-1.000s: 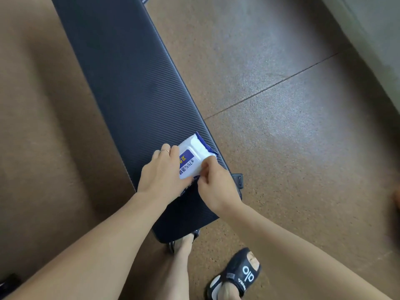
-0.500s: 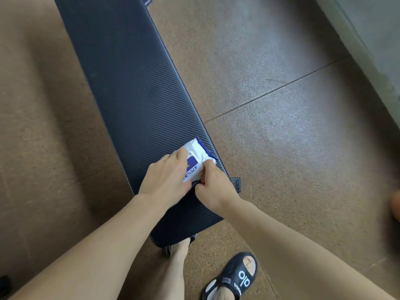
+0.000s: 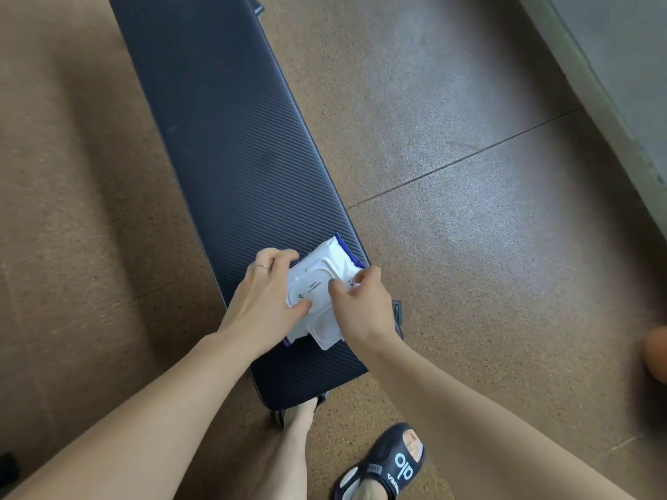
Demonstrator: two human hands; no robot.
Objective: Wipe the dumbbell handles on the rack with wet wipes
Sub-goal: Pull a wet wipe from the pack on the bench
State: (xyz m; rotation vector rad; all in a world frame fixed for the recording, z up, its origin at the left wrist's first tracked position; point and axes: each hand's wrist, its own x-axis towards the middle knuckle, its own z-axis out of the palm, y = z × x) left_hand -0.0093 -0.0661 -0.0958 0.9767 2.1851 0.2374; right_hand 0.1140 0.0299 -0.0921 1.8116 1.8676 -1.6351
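Observation:
A white and blue wet wipe pack (image 3: 322, 279) lies on the near end of a dark ribbed bench pad (image 3: 223, 146). Its white plastic lid (image 3: 326, 332) is flipped open toward me. My left hand (image 3: 265, 301) grips the pack's left side, thumb pressed on the white lid frame. My right hand (image 3: 362, 303) rests on the pack's right side with fingertips pinched at the opening. No dumbbells or rack are in view.
Brown speckled floor (image 3: 451, 120) surrounds the bench, with a seam line running across it. A grey wall base (image 3: 613, 84) runs along the upper right. My feet stand below the bench end, the right in a black sandal (image 3: 388, 463).
The pack's lid has been flipped open; before, the printed label side showed under both hands. My hands have spread apart to the pack's two sides.

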